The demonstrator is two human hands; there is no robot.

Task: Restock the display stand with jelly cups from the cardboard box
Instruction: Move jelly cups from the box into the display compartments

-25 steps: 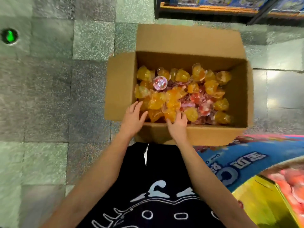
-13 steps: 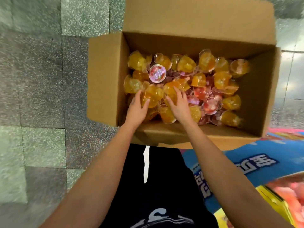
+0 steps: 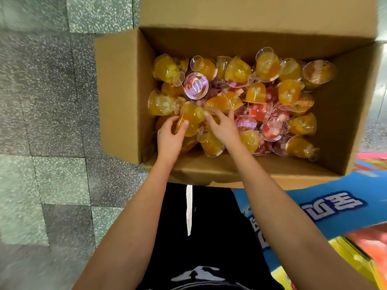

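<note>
Looking down, head view: an open cardboard box (image 3: 345, 114) sits on a speckled tile floor (image 3: 52, 101), with its flaps (image 3: 117, 91) folded outward.
Jelly cups: the jelly cups (image 3: 270, 65) lie in a loose heap across the box bottom. Orange ones run along the far wall and left side, and red ones sit toward the middle and near wall. Many are tipped on their sides with clear bases sticking out.
Left hand: the left hand (image 3: 169, 137) is in the box's near-left corner, thumb and fingers curled round an orange jelly cup (image 3: 191, 117) on top of the heap.
Right hand: the right hand (image 3: 223, 128) is just beside the left, fingers spread and nearly straight. It rests on neighbouring cups and grips nothing that shows.
In the way: other cups press against the held one on every side. A red cup (image 3: 196, 85), foil lid up, lies just beyond it. Both forearms cross the box's near wall.
Around: a blue printed panel (image 3: 326, 208) reaches in at the box's near-right corner, with blurred yellow and red packaging past it. A black garment (image 3: 209, 248) with a white drawstring (image 3: 189, 208) fills the bottom centre.
</note>
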